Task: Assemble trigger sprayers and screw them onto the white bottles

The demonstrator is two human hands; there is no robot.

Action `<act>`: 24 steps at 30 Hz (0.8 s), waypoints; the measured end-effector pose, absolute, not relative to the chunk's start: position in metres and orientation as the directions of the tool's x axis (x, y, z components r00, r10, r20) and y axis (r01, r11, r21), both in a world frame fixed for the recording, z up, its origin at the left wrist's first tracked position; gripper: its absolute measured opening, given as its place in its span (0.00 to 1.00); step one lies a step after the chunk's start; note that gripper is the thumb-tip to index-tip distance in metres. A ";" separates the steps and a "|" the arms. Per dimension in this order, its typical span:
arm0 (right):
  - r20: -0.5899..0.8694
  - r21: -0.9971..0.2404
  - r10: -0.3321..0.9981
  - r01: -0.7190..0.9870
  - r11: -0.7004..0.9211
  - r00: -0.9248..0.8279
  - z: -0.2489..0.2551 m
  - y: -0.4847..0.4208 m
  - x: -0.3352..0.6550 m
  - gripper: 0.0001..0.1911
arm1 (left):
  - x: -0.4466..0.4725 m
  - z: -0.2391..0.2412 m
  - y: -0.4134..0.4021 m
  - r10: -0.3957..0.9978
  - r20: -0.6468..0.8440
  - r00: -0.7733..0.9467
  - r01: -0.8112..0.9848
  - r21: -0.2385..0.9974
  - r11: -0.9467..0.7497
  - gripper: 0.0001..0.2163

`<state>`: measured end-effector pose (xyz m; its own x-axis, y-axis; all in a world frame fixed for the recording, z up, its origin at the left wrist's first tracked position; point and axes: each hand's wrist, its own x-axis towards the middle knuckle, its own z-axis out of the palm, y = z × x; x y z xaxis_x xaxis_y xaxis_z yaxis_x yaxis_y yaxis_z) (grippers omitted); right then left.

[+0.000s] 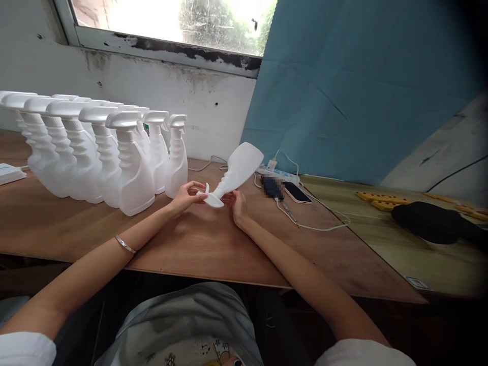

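Note:
A white spray bottle is held tilted above the brown table, its base up to the right and its trigger head down to the left. The fingers of my left hand are closed on the trigger head. My right hand grips the bottle from below near the neck, its fingertips partly hidden behind it. To the left, several upright white spray bottles with trigger heads stand in close rows.
On the brown table, a phone, a dark object with a white cable, and a power strip lie at right. A white box sits far left. A black item and yellow pieces lie on the right-hand surface.

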<state>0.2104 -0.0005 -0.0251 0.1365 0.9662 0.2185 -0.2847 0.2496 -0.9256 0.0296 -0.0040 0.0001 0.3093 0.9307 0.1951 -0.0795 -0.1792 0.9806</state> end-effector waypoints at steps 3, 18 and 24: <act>0.258 -0.913 0.956 -0.288 0.289 0.141 -0.024 0.001 0.213 0.16 | 0.029 -0.002 -0.003 0.926 0.189 0.327 -0.082 0.982 -0.172 0.22; 0.284 -0.915 0.952 -0.329 0.232 -0.118 0.006 -0.017 0.220 0.30 | 0.032 -0.004 -0.005 0.834 -0.034 0.551 -0.197 0.966 0.169 0.23; 0.323 -0.916 0.945 -0.235 0.324 0.046 0.002 -0.012 0.214 0.33 | 0.040 -0.009 -0.009 0.851 0.098 0.516 -0.076 0.995 -0.069 0.22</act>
